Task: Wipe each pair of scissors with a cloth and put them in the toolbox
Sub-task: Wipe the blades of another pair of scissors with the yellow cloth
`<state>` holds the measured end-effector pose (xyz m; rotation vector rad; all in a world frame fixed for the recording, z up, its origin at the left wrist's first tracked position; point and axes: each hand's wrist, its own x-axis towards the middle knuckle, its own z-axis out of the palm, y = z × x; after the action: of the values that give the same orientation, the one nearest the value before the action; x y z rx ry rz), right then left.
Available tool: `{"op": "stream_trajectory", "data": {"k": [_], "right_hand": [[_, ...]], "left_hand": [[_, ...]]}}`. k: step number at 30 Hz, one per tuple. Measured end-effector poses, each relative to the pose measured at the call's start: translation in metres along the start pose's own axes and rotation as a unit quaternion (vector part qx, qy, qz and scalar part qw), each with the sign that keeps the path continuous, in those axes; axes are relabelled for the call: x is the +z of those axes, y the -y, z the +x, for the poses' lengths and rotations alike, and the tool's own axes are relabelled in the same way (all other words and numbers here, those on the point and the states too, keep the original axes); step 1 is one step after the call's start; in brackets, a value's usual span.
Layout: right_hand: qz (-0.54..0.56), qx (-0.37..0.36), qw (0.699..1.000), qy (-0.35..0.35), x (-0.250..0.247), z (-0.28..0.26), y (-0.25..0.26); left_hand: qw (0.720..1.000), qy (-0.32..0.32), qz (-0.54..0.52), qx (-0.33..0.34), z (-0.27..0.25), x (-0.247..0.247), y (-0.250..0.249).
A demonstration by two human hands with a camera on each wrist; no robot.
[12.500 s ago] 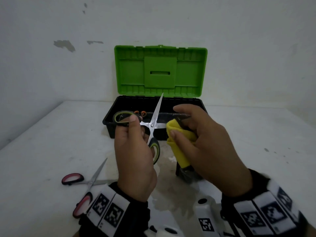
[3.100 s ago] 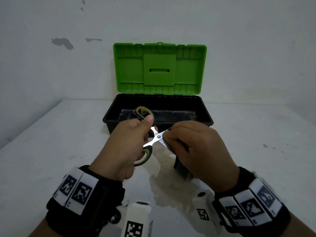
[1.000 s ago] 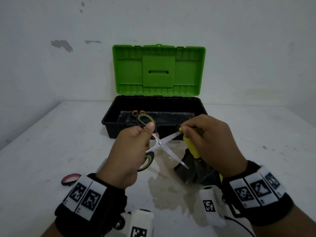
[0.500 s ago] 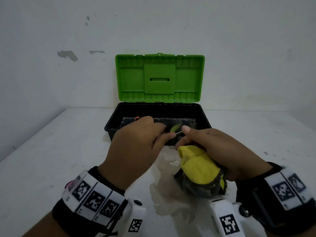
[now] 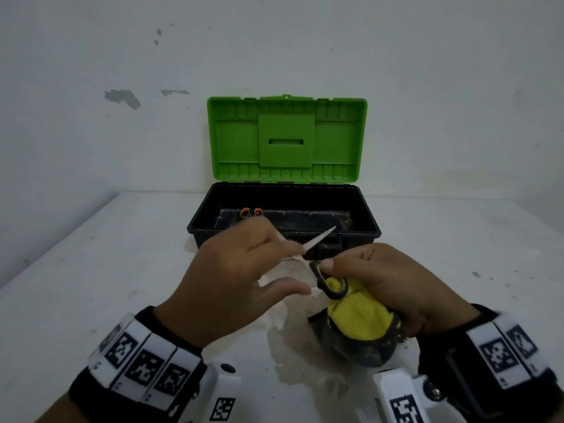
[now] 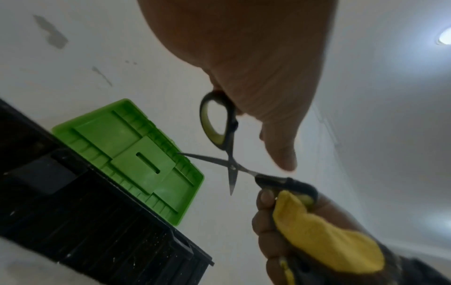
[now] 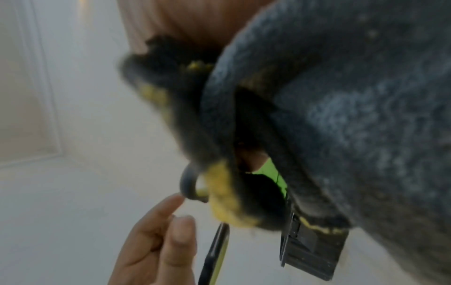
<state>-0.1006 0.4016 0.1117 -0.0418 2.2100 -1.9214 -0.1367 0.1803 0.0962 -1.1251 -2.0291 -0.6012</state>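
The green-and-black-handled scissors hang spread apart in front of the toolbox, one blade pointing at it. My right hand grips the yellow-and-grey cloth and pinches one handle loop against it. My left hand has its fingers stretched out over the scissors. In the left wrist view the other handle loop lies against that hand, and I cannot see any finger curled round it. Orange-handled scissors lie inside the black box.
The green lid stands upright against the white wall behind the box. A damp patch marks the white table under my hands. The cloth fills most of the right wrist view.
My hands have drawn back from the toolbox's front edge. The scissors now show spread, and my right hand has taken one handle loop together with the cloth while the left hand's fingers have straightened.
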Motion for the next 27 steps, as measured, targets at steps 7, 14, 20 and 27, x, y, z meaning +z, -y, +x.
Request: {"op": "stream_trajectory", "data": {"k": [7, 14, 20, 27], "right_hand": [[-0.091, -0.177, 0.973, -0.116, 0.013, 0.0, -0.008], [-0.143, -0.258, 0.941, -0.166, 0.035, 0.011, -0.023], [-0.188, -0.29, 0.923, -0.17, 0.047, 0.014, -0.028], [-0.219, -0.315, 0.907, -0.173, 0.053, 0.017, -0.029]], "left_hand": [[0.653, -0.175, -0.454, -0.581, -0.001, -0.002, -0.006], [0.513, -0.191, -0.601, -0.583, 0.006, 0.019, -0.034], [0.592, -0.267, -0.462, -0.604, 0.017, 0.034, -0.046], [0.638, -0.369, -0.39, -0.551, 0.031, 0.038, -0.051]]}}
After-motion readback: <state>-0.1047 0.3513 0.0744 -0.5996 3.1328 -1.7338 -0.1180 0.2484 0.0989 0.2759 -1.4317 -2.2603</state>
